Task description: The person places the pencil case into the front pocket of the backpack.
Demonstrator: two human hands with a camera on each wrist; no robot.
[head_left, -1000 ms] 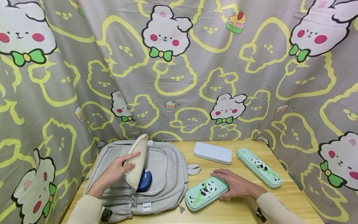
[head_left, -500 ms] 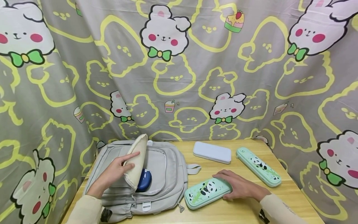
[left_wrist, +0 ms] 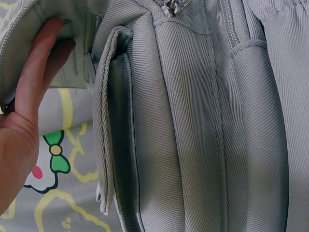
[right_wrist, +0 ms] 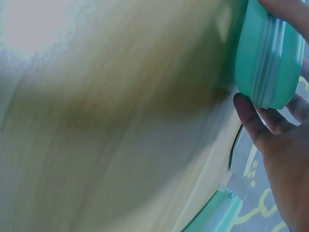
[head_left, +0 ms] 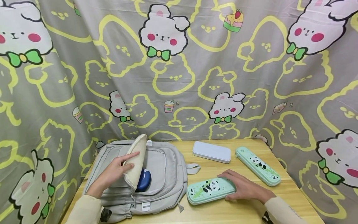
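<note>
the green pencil case (head_left: 211, 190) is on the near side of the table (head_left: 207, 214), just right of the backpack (head_left: 179, 174), and the right hand (head_left: 243, 188) grips its right end, fingers round the far side and thumb on the near one; whether its base touches the wood i can't tell. it looks like a light, stiff moulded shell, smooth enough to slide a little under dry fingers but hardly fragile. the narrow rounded end is a fair place to hold, though i'd expect the free end to dip if anything heavy is inside; a grip across the middle would balance better. its zip (right_wrist: 269, 63) seems closed, so the contents are hidden. the left hand (head_left: 113, 171) holds the backpack's flap (head_left: 139, 166), two digits laid nearly straight across its inner face, the others out of sight; that flap looks soft and floppy. beside it, a dark blue rounded thing (head_left: 144, 181) seems to sit in the opened front pocket. farther back lie a pale box (head_left: 211, 151) and a second pencil case (head_left: 258, 166), both untouched.
</note>
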